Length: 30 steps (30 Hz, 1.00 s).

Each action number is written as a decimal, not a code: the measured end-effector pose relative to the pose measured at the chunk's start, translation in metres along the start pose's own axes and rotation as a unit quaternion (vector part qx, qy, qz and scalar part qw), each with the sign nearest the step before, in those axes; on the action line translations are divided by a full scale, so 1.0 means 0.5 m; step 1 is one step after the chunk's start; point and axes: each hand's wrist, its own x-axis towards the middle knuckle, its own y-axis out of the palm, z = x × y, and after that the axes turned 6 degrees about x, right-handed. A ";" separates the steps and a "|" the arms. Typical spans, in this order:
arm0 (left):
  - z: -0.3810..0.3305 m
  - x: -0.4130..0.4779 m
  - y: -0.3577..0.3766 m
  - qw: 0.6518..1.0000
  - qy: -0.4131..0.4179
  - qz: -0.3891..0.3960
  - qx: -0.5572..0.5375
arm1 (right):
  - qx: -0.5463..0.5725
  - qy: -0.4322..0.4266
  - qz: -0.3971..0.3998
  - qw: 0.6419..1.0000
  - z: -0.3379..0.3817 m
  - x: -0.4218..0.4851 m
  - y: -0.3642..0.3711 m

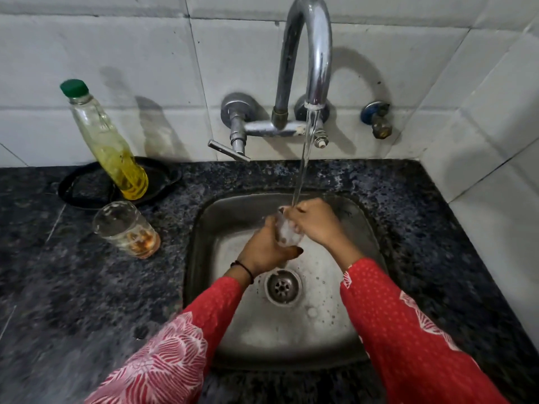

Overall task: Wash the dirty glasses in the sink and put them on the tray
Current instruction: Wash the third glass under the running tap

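Head view: left hand (262,253) grips glass (287,234), right hand (316,223) holds its rim.

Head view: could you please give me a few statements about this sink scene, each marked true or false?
1. Water runs from the tap onto a glass held over the sink. True.
2. The left hand and right hand both hold that glass. True.
3. The other glass on the counter is clean and empty. False: it holds brownish dregs.
4. The bottle has a red cap. False: its cap is green.
5. The other glass stands right of the sink. False: it stands to the sink's left, in front of the bottle.
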 end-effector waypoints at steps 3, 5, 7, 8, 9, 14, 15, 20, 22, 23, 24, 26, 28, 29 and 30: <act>0.024 0.007 0.004 0.998 0.031 -0.056 -0.029 | -0.058 -0.037 0.060 0.996 0.000 -0.018 -0.001; 0.042 0.008 0.007 0.997 0.049 -0.045 -0.047 | -0.127 -0.060 0.084 0.986 0.008 -0.036 0.002; 0.045 0.010 0.013 0.994 0.079 -0.034 -0.068 | -0.198 -0.069 0.051 0.977 0.013 -0.056 0.009; 0.040 0.009 0.015 0.991 0.099 -0.031 -0.080 | -0.223 -0.073 0.025 0.972 0.015 -0.067 0.013; 0.038 0.010 0.018 0.989 0.114 -0.025 -0.094 | -0.245 -0.082 -0.001 0.966 0.014 -0.076 0.020; 0.067 -0.002 0.019 0.933 0.020 0.032 -0.359 | -0.251 -0.183 -0.115 0.943 -0.008 -0.098 0.037; 0.080 -0.001 0.017 0.905 0.002 0.062 -0.420 | -0.223 -0.205 -0.132 0.944 -0.015 -0.096 0.038; 0.046 0.008 0.004 0.834 -0.032 0.050 -0.549 | 0.084 -0.116 -0.230 0.963 -0.047 -0.087 0.065; 0.021 0.016 0.005 0.839 -0.034 0.017 -0.543 | 0.274 -0.025 -0.272 0.922 -0.056 -0.079 0.069; 0.005 0.019 0.005 0.848 -0.028 -0.005 -0.529 | 0.378 0.026 -0.276 0.883 -0.062 -0.074 0.068; -0.013 0.022 0.004 0.863 -0.015 -0.026 -0.505 | 0.463 0.072 -0.271 0.841 -0.068 -0.068 0.066; -0.047 0.029 -0.001 0.914 0.027 -0.061 -0.400 | 0.583 0.139 -0.233 0.766 -0.092 -0.063 0.070; -0.075 0.036 -0.003 0.957 0.065 -0.073 -0.273 | 0.678 0.162 -0.190 0.691 -0.111 -0.064 0.080; -0.088 0.038 0.000 0.968 0.084 -0.069 -0.225 | 0.705 0.168 -0.180 0.665 -0.115 -0.065 0.085; -0.099 0.038 0.003 0.975 0.102 -0.063 -0.186 | 0.723 0.174 -0.177 0.645 -0.116 -0.066 0.088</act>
